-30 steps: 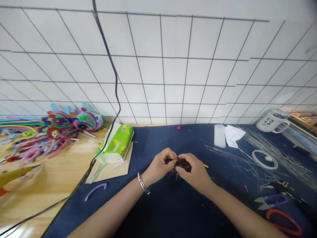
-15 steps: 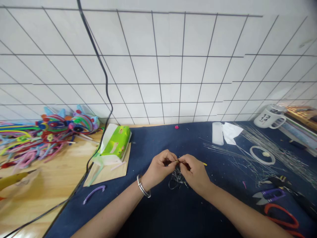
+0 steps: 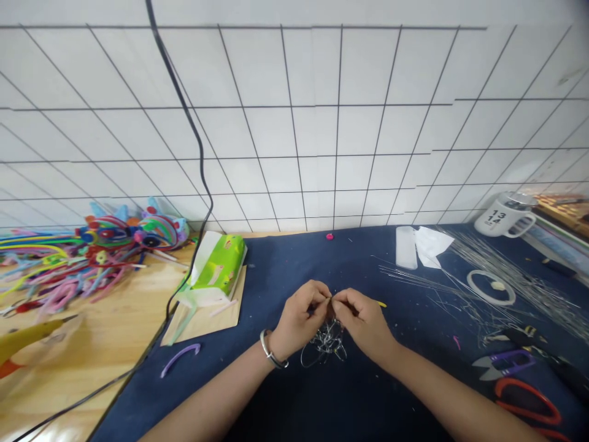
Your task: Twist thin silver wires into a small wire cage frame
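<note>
My left hand [image 3: 304, 314], with a silver bangle [image 3: 273, 351] at the wrist, is closed in a pinch. Facing it, my right hand [image 3: 365, 320] pinches too, and the fingertips of both nearly meet. Just below the fingers is a tangled bunch of thin silver wire [image 3: 328, 345] with several loops sticking out. The wire ends between the fingertips are too small to make out. A short yellow piece [image 3: 381, 304] lies beyond my right hand on the dark blue cloth [image 3: 285, 258].
On the right lie loose wires [image 3: 519, 270], a white ring [image 3: 490, 288], purple snips [image 3: 504, 364], red-handled scissors [image 3: 529, 399] and a mug [image 3: 504, 216]. Leftward are a green tissue pack [image 3: 223, 263], a purple strip [image 3: 180, 358], a yellow glue gun [image 3: 32, 337] and colourful pipe cleaners [image 3: 64, 270].
The wire bunch has turned and shows more fully below my hands, slightly lower and to the left. Both hands keep their pinch. The whole view has shifted a little.
</note>
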Action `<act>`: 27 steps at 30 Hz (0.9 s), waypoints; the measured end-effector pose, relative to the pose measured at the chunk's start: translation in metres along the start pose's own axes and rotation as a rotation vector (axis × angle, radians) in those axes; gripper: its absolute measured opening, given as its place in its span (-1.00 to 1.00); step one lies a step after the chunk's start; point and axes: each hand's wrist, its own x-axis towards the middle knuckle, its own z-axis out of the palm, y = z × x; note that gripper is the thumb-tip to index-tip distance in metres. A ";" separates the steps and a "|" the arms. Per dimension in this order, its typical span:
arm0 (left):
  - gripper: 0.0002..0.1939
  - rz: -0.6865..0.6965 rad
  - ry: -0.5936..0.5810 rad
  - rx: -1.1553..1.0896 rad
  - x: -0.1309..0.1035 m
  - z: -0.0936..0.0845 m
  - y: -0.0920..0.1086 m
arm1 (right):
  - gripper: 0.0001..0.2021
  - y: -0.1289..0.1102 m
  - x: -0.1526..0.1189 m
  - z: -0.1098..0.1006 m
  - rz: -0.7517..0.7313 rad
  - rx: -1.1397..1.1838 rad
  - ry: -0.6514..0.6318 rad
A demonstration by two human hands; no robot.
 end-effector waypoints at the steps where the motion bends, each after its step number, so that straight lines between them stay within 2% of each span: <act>1: -0.87 -0.022 0.000 -0.051 0.000 0.000 0.000 | -0.85 0.001 0.001 -0.001 0.038 0.093 -0.034; 4: -0.88 -0.066 0.000 -0.205 0.001 -0.001 0.000 | -0.84 0.004 0.002 -0.003 0.132 0.341 -0.110; 8: -0.89 -0.037 0.018 -0.256 0.002 -0.002 0.002 | -0.84 0.007 0.001 -0.003 0.201 0.450 -0.165; 11: -0.89 0.005 0.023 -0.219 0.002 -0.002 0.004 | -0.84 0.006 0.001 -0.004 0.224 0.451 -0.173; 17: -0.89 0.034 0.029 -0.161 0.001 -0.001 0.006 | -0.88 0.000 0.001 -0.006 0.167 0.400 -0.130; 23: -0.89 0.015 0.019 -0.202 -0.001 0.000 0.007 | -0.91 0.002 0.000 -0.005 0.124 0.325 -0.118; 27: -0.89 -0.011 0.000 -0.243 -0.002 0.001 0.007 | -0.92 0.001 -0.002 -0.003 0.107 0.195 -0.064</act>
